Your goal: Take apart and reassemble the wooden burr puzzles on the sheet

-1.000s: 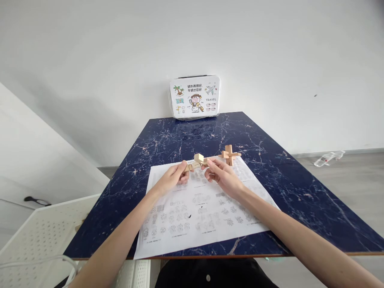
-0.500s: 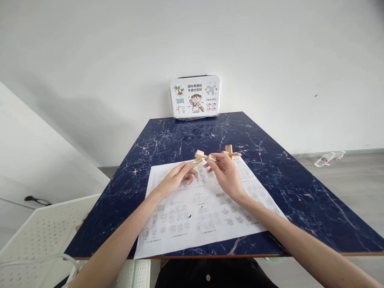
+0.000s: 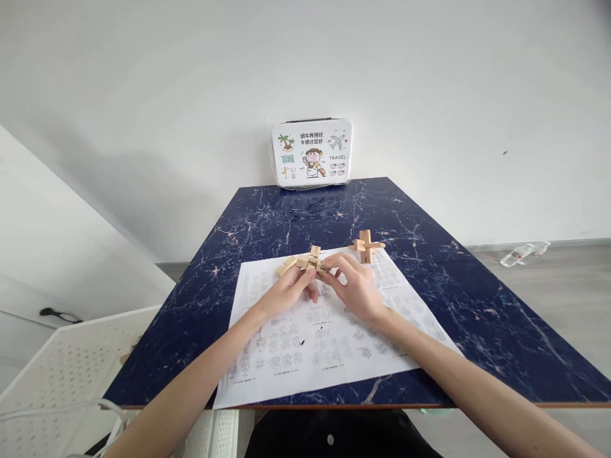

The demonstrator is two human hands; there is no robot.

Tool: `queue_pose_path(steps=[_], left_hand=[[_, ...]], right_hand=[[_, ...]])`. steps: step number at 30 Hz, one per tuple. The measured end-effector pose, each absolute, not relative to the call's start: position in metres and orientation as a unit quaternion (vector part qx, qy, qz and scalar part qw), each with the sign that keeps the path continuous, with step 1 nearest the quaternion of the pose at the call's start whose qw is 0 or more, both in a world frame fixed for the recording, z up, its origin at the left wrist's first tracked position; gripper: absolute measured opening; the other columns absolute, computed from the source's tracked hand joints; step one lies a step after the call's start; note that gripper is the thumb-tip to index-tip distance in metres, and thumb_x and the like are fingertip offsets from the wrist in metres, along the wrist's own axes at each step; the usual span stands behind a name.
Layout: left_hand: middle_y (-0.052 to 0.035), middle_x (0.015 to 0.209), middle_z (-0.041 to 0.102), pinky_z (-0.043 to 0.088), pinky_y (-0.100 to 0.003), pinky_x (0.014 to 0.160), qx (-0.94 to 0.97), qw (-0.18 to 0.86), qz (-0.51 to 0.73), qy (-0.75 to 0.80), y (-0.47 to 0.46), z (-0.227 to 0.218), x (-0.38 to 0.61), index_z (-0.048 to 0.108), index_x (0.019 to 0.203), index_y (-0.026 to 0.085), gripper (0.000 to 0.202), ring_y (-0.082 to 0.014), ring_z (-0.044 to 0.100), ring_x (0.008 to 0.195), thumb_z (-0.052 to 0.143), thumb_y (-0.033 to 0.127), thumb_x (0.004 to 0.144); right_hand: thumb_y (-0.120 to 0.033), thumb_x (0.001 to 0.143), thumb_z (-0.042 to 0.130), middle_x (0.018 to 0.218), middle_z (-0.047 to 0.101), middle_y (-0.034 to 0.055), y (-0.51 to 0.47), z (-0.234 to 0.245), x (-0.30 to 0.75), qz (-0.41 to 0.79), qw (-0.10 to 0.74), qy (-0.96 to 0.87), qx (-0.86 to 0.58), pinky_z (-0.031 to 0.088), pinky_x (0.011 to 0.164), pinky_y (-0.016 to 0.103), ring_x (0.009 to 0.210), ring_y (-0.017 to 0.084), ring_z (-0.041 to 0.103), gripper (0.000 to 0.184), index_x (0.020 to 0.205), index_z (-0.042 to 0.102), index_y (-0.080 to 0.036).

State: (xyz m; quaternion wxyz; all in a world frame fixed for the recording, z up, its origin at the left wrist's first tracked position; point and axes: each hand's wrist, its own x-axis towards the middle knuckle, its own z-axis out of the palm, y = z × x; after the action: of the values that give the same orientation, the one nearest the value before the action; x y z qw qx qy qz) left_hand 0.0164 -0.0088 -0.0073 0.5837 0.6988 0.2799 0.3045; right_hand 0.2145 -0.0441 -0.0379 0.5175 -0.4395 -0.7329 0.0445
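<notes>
The blocks [image 3: 315, 252] look like smooth wood. The sheet [image 3: 286, 331] is matt paper. The table [image 3: 267, 222] looks shiny.

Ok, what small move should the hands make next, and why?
Probably have the left hand steady the light wooden pieces while the right hand gently nudges the dark-marked end: both hands are on the cluster, the right at that end, and the pieces look unevenly crossed.

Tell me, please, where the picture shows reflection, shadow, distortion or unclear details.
Head view, far end: the white case is faintly mirrored in the glossy table. Head view, left: a soft shadow lies on the wall. Head view, edges: apparent wide-angle stretching. Head view, centre: joints of the held wooden pieces are hard to tell; drawings on the paper look faint.
</notes>
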Motion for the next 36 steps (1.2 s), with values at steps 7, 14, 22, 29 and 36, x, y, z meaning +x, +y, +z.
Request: queue_pose_path(steps=[7,14,22,29,36], left_hand=[[-0.0091,0.089,0.073,0.048,-0.028,0.062,0.706,0.586,0.302,0.257,-0.005,-0.007,0.013,0.064,0.112,0.015,0.049,-0.0119,0.059,0.060,0.050,0.061,0.105],[-0.0095,0.098,0.074,0.040,-0.028,0.060,0.647,0.606,0.336,0.318,-0.004,-0.012,0.012,0.071,0.115,0.018,0.049,-0.0107,0.053,0.060,0.059,0.063,0.099],[-0.0052,0.084,0.067,0.036,-0.029,0.062,0.562,0.655,0.375,0.338,-0.009,-0.011,0.017,0.076,0.095,0.016,0.046,-0.0113,0.046,0.065,0.071,0.062,0.091],[0.0014,0.069,0.052,0.031,-0.027,0.057,0.551,0.577,0.454,0.398,-0.003,-0.010,0.016,0.069,0.078,0.017,0.041,-0.0102,0.041,0.060,0.080,0.055,0.084],[-0.0038,0.087,0.070,0.044,-0.027,0.072,0.564,0.385,0.547,0.484,0.016,-0.008,-0.004,0.076,0.086,0.018,0.037,-0.0170,0.060,0.081,0.076,0.055,0.087]], right_hand=[[-0.021,0.107,0.052,0.111,0.076,0.0088,-0.043,-0.038,0.216,0.006,0.491,-0.758,-0.429,0.059,0.076,0.036,0.094,0.022,0.073,0.019,0.109,0.071,-0.025],[-0.025,0.107,0.047,0.116,0.076,0.0080,-0.048,-0.031,0.217,0.006,0.441,-0.767,-0.466,0.053,0.065,0.036,0.080,0.022,0.069,0.029,0.113,0.075,-0.031],[-0.015,0.102,0.051,0.126,0.072,0.0078,-0.048,-0.037,0.216,0.012,0.436,-0.781,-0.447,0.053,0.072,0.039,0.089,0.024,0.068,0.034,0.120,0.074,-0.034],[-0.015,0.104,0.050,0.127,0.071,0.0087,-0.048,-0.035,0.208,0.017,0.446,-0.797,-0.407,0.058,0.079,0.040,0.097,0.024,0.072,0.029,0.122,0.068,-0.029],[-0.016,0.102,0.050,0.120,0.067,0.0113,-0.050,-0.035,0.206,0.102,0.433,-0.788,-0.425,0.060,0.073,0.039,0.090,0.023,0.072,0.023,0.122,0.059,-0.025]])
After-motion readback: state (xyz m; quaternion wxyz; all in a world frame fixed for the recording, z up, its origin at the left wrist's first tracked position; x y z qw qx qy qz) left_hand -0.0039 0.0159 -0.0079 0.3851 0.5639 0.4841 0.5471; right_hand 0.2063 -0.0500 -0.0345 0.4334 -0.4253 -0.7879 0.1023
